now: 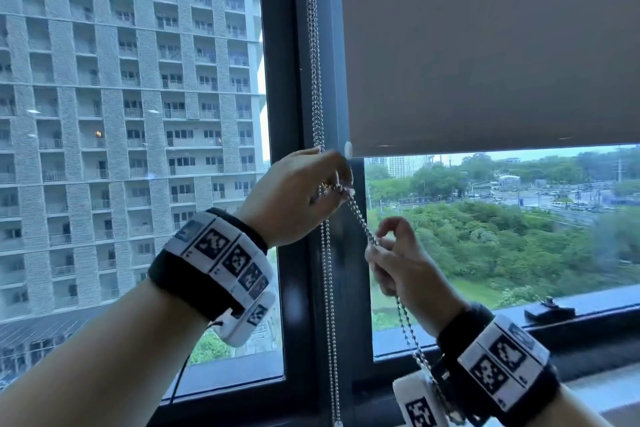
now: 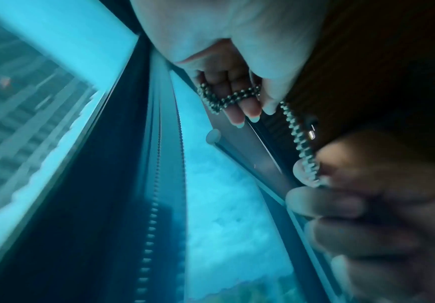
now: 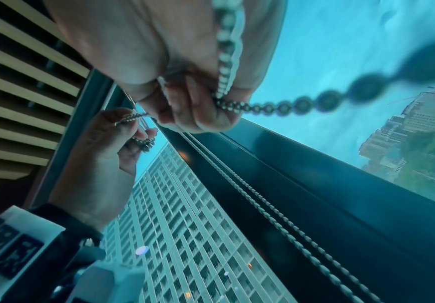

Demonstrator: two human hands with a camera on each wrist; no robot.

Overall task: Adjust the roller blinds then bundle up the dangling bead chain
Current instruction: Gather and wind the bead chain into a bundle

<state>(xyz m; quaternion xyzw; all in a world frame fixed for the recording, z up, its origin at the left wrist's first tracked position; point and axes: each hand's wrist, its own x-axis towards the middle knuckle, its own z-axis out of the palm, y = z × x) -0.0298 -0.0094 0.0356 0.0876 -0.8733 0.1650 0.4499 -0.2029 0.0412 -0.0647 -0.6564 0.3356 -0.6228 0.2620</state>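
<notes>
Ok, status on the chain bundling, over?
Left hand holds chain wound round its fingers. Right hand pinches the slack, feeding it up. Blind partly lowered. Nothing in the way.

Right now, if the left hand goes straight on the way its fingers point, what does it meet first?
Probably the roller blind's bottom rail: the left hand, with bead chain wrapped around its fingers, points at the rail's end cap. Depth is unclear.

Left hand (image 1: 298,196) raised by the bead chain (image 1: 360,218), fingers looped in it, right hand (image 1: 403,262) lower, pinching it
</notes>
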